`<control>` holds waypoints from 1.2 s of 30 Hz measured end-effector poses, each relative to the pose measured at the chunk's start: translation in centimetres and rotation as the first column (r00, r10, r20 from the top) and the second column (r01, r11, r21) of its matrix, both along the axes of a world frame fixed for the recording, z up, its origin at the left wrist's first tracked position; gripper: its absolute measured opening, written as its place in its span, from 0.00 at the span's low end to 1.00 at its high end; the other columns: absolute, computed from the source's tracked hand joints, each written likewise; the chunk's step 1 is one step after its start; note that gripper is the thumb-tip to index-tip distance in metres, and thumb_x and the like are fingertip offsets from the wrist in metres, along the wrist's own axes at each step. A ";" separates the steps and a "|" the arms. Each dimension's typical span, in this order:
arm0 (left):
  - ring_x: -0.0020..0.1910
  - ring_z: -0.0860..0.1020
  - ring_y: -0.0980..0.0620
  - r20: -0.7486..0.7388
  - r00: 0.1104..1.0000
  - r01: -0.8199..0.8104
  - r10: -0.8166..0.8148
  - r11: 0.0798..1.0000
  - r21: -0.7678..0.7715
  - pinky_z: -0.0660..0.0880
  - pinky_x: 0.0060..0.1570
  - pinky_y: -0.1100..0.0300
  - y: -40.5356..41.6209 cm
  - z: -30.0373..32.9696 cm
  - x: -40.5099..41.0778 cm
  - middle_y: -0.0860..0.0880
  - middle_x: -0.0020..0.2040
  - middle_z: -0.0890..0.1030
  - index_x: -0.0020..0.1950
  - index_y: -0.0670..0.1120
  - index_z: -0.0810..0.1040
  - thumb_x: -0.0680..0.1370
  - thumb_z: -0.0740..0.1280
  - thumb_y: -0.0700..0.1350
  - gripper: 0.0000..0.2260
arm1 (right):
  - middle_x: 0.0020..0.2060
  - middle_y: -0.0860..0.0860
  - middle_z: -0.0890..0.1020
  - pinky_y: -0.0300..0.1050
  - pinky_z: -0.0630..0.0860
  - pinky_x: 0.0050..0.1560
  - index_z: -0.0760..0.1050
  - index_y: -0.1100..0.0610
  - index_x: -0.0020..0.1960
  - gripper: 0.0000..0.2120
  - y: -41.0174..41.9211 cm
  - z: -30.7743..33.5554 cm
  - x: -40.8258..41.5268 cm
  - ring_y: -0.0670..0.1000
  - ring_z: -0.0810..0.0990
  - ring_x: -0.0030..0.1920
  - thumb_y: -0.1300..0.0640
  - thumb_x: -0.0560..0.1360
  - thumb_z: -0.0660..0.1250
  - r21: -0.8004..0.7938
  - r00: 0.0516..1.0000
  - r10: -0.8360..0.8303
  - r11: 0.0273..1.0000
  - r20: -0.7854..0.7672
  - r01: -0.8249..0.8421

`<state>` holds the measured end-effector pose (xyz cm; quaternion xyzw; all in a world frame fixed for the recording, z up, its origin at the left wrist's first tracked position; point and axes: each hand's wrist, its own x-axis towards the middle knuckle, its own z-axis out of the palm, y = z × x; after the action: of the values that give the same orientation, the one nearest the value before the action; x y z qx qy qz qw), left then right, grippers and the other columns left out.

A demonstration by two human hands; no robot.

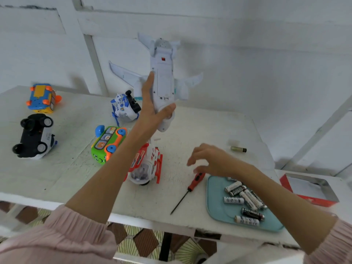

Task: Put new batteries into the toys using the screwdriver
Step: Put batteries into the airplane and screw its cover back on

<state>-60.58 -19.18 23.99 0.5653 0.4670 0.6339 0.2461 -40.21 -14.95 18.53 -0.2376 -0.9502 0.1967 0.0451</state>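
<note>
Gripping the white toy plane [162, 80] belly-up above the worktop [209, 130], the left hand [152, 109] had fingers curled round its fuselage. Right hand [211, 161] hovered, fingers loosely spread, holding nothing, just over the screwdriver [190, 187] beside the battery tray [215, 208]. Risk: one-handed hold may let the plane twist when the screw is driven.

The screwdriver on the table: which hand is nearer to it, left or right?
Right. The right hand hovers open just above the red handle of the screwdriver. The left hand is raised farther back, holding the white plane by its belly.
</note>
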 end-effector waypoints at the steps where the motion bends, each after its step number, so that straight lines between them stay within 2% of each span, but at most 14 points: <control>1: 0.70 0.64 0.48 -0.001 1.000 -0.006 0.006 1.000 -0.001 0.73 0.59 0.66 0.0 -0.2 -0.1 0.53 0.70 0.58 0.72 0.54 0.49 0.75 0.67 0.40 0.34 | 0.51 0.48 0.79 0.47 0.70 0.56 0.79 0.52 0.55 0.12 -0.3 -0.7 0.0 0.48 0.72 0.52 0.55 0.72 0.70 0.023 0.997 0.033 0.999 0.072 -0.035; 5: 0.71 0.63 0.48 0.024 1.000 -0.015 0.016 0.999 -0.045 0.72 0.61 0.65 -0.1 -0.7 -0.5 0.52 0.72 0.56 0.72 0.54 0.51 0.74 0.66 0.43 0.33 | 0.54 0.49 0.78 0.47 0.67 0.58 0.79 0.49 0.56 0.15 -0.9 -1.4 -0.1 0.49 0.71 0.55 0.52 0.70 0.71 0.055 0.984 0.098 0.993 0.149 -0.107; 8: 0.70 0.65 0.50 0.070 0.997 -0.012 0.017 0.998 -0.068 0.72 0.59 0.66 -0.2 -0.6 -0.4 0.50 0.74 0.57 0.75 0.51 0.50 0.79 0.64 0.37 0.31 | 0.55 0.47 0.77 0.44 0.63 0.60 0.79 0.48 0.56 0.14 -1.1 -1.5 -0.5 0.48 0.69 0.56 0.51 0.70 0.71 0.113 0.969 0.112 0.984 0.219 -0.140; 10: 0.72 0.63 0.49 0.115 0.993 0.003 0.005 0.998 -0.067 0.69 0.66 0.59 -0.2 -0.7 -0.5 0.49 0.75 0.56 0.75 0.51 0.50 0.79 0.61 0.35 0.30 | 0.54 0.46 0.76 0.45 0.62 0.61 0.79 0.48 0.55 0.13 -1.4 -2.0 -0.7 0.48 0.69 0.56 0.52 0.70 0.71 0.144 0.959 0.117 0.977 0.257 -0.158; 12: 0.74 0.61 0.48 0.128 0.992 0.028 -0.021 0.998 -0.060 0.64 0.71 0.50 -0.4 -0.9 -0.7 0.50 0.77 0.53 0.73 0.57 0.52 0.80 0.61 0.38 0.28 | 0.54 0.46 0.76 0.46 0.62 0.61 0.80 0.48 0.52 0.10 -1.5 -2.5 -0.8 0.47 0.69 0.55 0.53 0.71 0.70 0.152 0.952 0.122 0.974 0.280 -0.169; 15: 0.75 0.60 0.49 0.121 0.992 0.042 -0.034 0.997 -0.064 0.63 0.72 0.47 -0.8 -0.9 -0.8 0.51 0.78 0.52 0.71 0.60 0.53 0.79 0.62 0.38 0.29 | 0.52 0.46 0.76 0.45 0.63 0.60 0.79 0.51 0.50 0.07 -1.4 -3.2 -1.0 0.47 0.69 0.54 0.55 0.72 0.69 0.146 0.952 0.123 0.975 0.280 -0.169; 17: 0.74 0.62 0.48 0.106 0.994 0.026 -0.019 0.997 -0.068 0.66 0.70 0.53 -1.0 -0.6 -0.7 0.50 0.77 0.53 0.72 0.58 0.51 0.79 0.60 0.34 0.30 | 0.51 0.48 0.77 0.42 0.68 0.57 0.77 0.55 0.50 0.05 -1.5 -3.1 -1.1 0.48 0.71 0.52 0.60 0.74 0.67 0.024 0.979 0.092 0.995 0.183 -0.098; 20: 0.71 0.65 0.50 0.071 0.997 0.019 -0.016 0.999 -0.047 0.71 0.61 0.67 -1.3 -0.6 -0.6 0.52 0.75 0.55 0.71 0.58 0.50 0.79 0.60 0.32 0.31 | 0.46 0.48 0.80 0.37 0.74 0.52 0.72 0.58 0.49 0.04 -1.6 -1.0 -0.7 0.48 0.78 0.50 0.65 0.76 0.62 -0.347 0.987 -0.121 0.935 -0.103 0.078; 22: 0.70 0.65 0.51 0.032 0.999 0.028 -0.027 0.999 -0.027 0.72 0.58 0.68 -1.5 -0.7 -0.8 0.54 0.73 0.56 0.70 0.59 0.49 0.78 0.61 0.30 0.34 | 0.42 0.48 0.82 0.37 0.75 0.45 0.69 0.54 0.46 0.07 -1.3 1.1 -0.6 0.47 0.81 0.46 0.66 0.76 0.61 -0.456 0.910 -0.283 0.882 -0.303 0.123; 24: 0.71 0.63 0.52 -0.022 0.999 0.028 -0.029 0.999 -0.023 0.71 0.60 0.68 -1.5 -0.9 -1.1 0.58 0.72 0.55 0.70 0.61 0.49 0.77 0.63 0.31 0.36 | 0.37 0.52 0.81 0.37 0.73 0.37 0.68 0.53 0.44 0.10 -1.0 3.5 -0.8 0.49 0.81 0.38 0.67 0.76 0.62 -0.513 0.768 -0.407 0.850 -0.495 0.120; 27: 0.72 0.60 0.62 -0.150 0.989 -0.002 0.002 1.000 0.001 0.64 0.64 0.72 -1.5 -1.0 -1.4 0.65 0.72 0.54 0.71 0.63 0.48 0.75 0.66 0.38 0.37 | 0.33 0.53 0.79 0.38 0.72 0.30 0.69 0.54 0.43 0.09 -0.9 6.9 -0.9 0.47 0.76 0.29 0.65 0.74 0.66 -0.484 0.595 -0.476 0.860 -0.648 0.161; 31: 0.72 0.51 0.70 -0.292 0.954 -0.056 0.070 0.997 0.055 0.53 0.68 0.75 -1.3 -1.0 -1.6 0.69 0.72 0.49 0.73 0.59 0.47 0.75 0.68 0.42 0.36 | 0.36 0.51 0.81 0.36 0.75 0.32 0.73 0.55 0.40 0.08 -1.4 9.0 -1.2 0.46 0.78 0.32 0.63 0.70 0.72 -0.313 0.612 -0.410 0.912 -0.677 0.265; 34: 0.73 0.51 0.69 -0.302 0.951 -0.066 0.072 0.997 0.031 0.53 0.70 0.73 -1.2 -1.0 -1.8 0.74 0.71 0.49 0.73 0.62 0.47 0.75 0.68 0.44 0.37 | 0.36 0.54 0.81 0.46 0.77 0.37 0.74 0.59 0.39 0.07 -1.8 8.9 -1.4 0.54 0.80 0.37 0.65 0.69 0.72 -0.290 0.625 -0.406 0.914 -0.667 0.285; 36: 0.72 0.53 0.69 -0.304 0.949 -0.081 0.083 0.997 0.021 0.55 0.70 0.71 -1.1 -1.0 -1.7 0.76 0.70 0.50 0.74 0.62 0.47 0.74 0.68 0.44 0.38 | 0.35 0.54 0.81 0.47 0.77 0.37 0.74 0.60 0.38 0.07 -1.9 8.9 -1.6 0.54 0.80 0.36 0.65 0.68 0.72 -0.279 0.628 -0.402 0.915 -0.667 0.290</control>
<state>-62.30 -20.29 22.99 0.6372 0.5199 0.5508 0.1425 -41.77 -16.87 27.44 -0.3240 -0.7769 0.3288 0.4282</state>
